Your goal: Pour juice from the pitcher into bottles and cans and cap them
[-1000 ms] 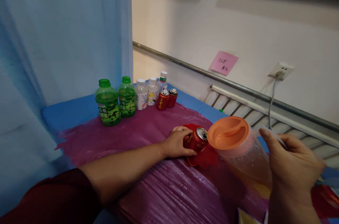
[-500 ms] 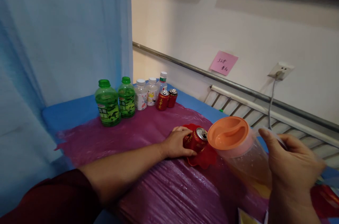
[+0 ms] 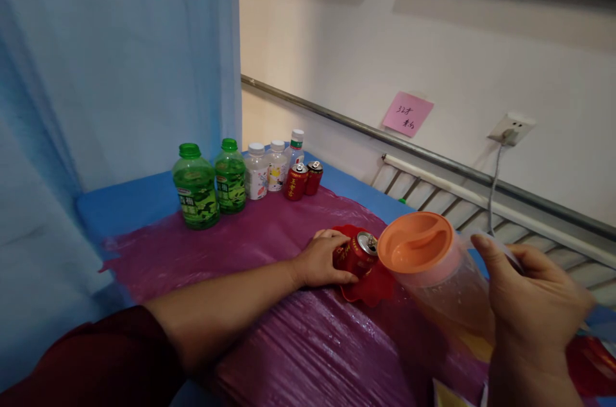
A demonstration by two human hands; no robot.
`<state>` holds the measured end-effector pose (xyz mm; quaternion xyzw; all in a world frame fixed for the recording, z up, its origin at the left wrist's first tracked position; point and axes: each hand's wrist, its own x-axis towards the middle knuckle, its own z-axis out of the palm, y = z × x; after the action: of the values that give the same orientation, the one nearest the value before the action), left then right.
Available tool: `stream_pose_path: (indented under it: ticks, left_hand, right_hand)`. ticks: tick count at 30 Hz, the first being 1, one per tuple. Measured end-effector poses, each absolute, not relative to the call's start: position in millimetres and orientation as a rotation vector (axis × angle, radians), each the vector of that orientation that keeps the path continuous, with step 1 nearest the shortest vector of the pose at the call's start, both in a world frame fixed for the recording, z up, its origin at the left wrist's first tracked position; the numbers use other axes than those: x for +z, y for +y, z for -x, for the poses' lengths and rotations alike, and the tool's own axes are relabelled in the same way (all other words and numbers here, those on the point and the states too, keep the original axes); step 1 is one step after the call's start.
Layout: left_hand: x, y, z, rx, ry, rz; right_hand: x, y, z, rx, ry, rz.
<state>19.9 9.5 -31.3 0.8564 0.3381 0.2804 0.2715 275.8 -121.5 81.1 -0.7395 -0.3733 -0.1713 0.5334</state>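
My left hand [image 3: 325, 259] is closed around a red drink can [image 3: 355, 255] whose top is open. The can leans slightly to the right over a red scalloped mat [image 3: 375, 288]. By its handle, my right hand [image 3: 532, 294] holds a clear plastic pitcher [image 3: 452, 304] with an orange lid [image 3: 416, 243]. Some yellowish liquid shows low in the pitcher. It is tilted toward the can, its lid edge right beside the can's rim; whether the two touch, I cannot tell. No stream of liquid is visible between them.
Behind stand green bottles [image 3: 195, 189], white-capped bottles [image 3: 256, 173] and two red cans [image 3: 296, 182]. Purple plastic sheeting [image 3: 308, 343] covers the blue table [image 3: 125, 195]. A radiator [image 3: 462, 195] and wall pipe [image 3: 337, 117] run along the right; a blue curtain [image 3: 120, 60] hangs left.
Almost nothing differs. Both hands keep their holds on the can and the pitcher, and the view has shifted very slightly.
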Motion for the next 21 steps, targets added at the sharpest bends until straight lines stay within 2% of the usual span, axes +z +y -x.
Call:
stream_pose_path:
  ticks: [21]
  left_hand:
    - [-33.0, 10.6, -20.2, 0.761, 0.903, -2.308]
  right_hand:
    - [80.6, -121.9, -274.1, -0.432, -0.897, 1.737]
